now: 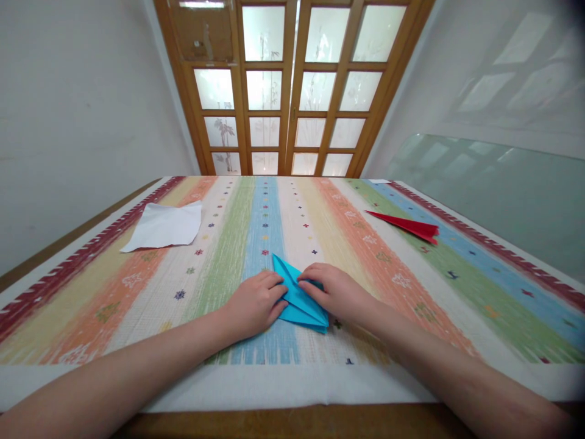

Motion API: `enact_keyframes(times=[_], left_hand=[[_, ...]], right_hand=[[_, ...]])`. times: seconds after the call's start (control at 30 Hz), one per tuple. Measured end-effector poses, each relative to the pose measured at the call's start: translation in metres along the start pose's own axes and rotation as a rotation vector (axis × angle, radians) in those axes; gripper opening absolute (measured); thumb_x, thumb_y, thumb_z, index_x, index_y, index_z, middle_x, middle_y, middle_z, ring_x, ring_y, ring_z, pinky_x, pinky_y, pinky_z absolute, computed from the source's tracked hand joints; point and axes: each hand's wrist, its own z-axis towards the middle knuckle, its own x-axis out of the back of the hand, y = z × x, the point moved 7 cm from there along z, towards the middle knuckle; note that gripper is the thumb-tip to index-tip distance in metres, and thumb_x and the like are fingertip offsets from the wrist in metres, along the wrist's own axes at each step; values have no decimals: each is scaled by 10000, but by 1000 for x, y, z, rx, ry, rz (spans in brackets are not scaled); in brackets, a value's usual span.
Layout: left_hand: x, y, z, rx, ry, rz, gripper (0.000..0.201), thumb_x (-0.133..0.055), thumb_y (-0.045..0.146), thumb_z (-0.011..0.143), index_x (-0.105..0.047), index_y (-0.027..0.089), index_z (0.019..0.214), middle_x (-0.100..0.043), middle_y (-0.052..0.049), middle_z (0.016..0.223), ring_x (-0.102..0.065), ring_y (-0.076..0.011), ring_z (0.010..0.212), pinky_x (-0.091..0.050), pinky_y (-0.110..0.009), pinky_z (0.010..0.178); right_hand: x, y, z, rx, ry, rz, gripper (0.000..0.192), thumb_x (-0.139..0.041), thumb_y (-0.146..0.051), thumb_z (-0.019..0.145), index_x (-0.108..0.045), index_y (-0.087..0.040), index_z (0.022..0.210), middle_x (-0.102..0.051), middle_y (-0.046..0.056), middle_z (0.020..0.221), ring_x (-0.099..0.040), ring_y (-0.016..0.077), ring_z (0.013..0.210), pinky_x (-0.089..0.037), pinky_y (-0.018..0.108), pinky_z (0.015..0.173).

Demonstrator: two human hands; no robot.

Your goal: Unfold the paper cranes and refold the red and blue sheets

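A folded sheet of blue paper (304, 306) lies near the front of the table, its pointed end facing away from me and its layered end toward me. My left hand (258, 302) grips its left edge, thumb and fingers closed on the paper. On the right edge, my right hand (336, 291) pinches the upper layers between thumb and fingers. Parts of both paper edges are hidden under my fingers.
A white sheet of paper (167, 225) lies at the left. Toward the right rests a red folded paper dart (406, 225). A striped tablecloth (219, 256) covers the table. Beyond it stand wooden glazed doors (292, 116); a glass panel (493, 189) leans at the right wall.
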Motion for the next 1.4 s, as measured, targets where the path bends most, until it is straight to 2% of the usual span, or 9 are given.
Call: enact_keyframes(times=[0.2,0.4,0.53,0.67,0.8,0.87,1.0,1.27,1.4], left_hand=[[2,6,-4,-9,-22,-6,200,-570,292,981,-698,170,1074,-699,-110,1057,-632,-263,1024,-528,-444,919],[9,18,-10,-120,-74,-24,201,-541,278,996,-714,193,1054,-714,-87,1051,-649,-247,1031,-511,-440,951],[17,17,-9,-160,20,33,234,-485,211,1015,-707,175,1082,-709,-106,1162,-644,-247,1104,-500,-456,1015],[19,8,-3,-114,110,161,257,-484,232,1014,-677,171,1172,-670,-137,1282,-548,-306,1309,-352,-584,1162],[11,-3,4,-15,52,231,300,-482,296,1020,-646,169,1236,-667,-145,1270,-560,-334,1286,-258,-646,1181],[6,-9,6,27,4,219,279,-480,294,1021,-655,186,1209,-691,-120,1201,-629,-302,1160,-294,-636,1155],[1,-18,8,61,-48,158,258,-507,315,1011,-678,197,1165,-703,-106,1096,-650,-273,1024,-477,-488,964],[4,-7,0,48,-86,90,243,-587,388,968,-722,200,1041,-688,-78,893,-633,-253,864,-489,-406,787],[6,-3,-1,16,-53,31,230,-605,379,962,-731,188,981,-701,-99,997,-636,-263,968,-497,-426,879]], right_hand=[[-9,-34,-14,115,-29,-172,310,-656,-470,934,-738,-205,1073,-727,126,1049,-643,293,991,-462,427,875],[-7,-24,-17,213,-147,-70,191,-602,-243,963,-730,-216,1102,-725,100,1132,-660,249,1027,-482,392,910],[1,-16,-18,258,-198,40,247,-593,-199,947,-746,-261,1130,-724,81,1180,-658,241,1078,-488,396,960],[5,-13,-17,230,-201,109,272,-615,-201,920,-760,-283,1135,-741,78,1156,-662,254,1088,-494,417,980],[3,-17,-14,255,-185,92,241,-602,-214,928,-775,-265,1087,-749,82,1108,-677,246,1023,-498,406,949],[1,-17,-11,244,-156,55,202,-600,-243,943,-778,-250,1039,-751,83,1073,-679,239,981,-497,393,917],[-5,-13,-5,150,-73,-93,175,-636,-334,945,-750,-202,944,-741,90,933,-663,241,883,-477,372,821],[-7,-16,-9,179,-53,-99,207,-635,-325,960,-729,-213,1106,-729,94,1008,-646,242,949,-456,366,836],[-6,-12,-10,179,-63,-47,176,-626,-308,964,-748,-207,1042,-731,91,989,-647,232,941,-464,365,845]])
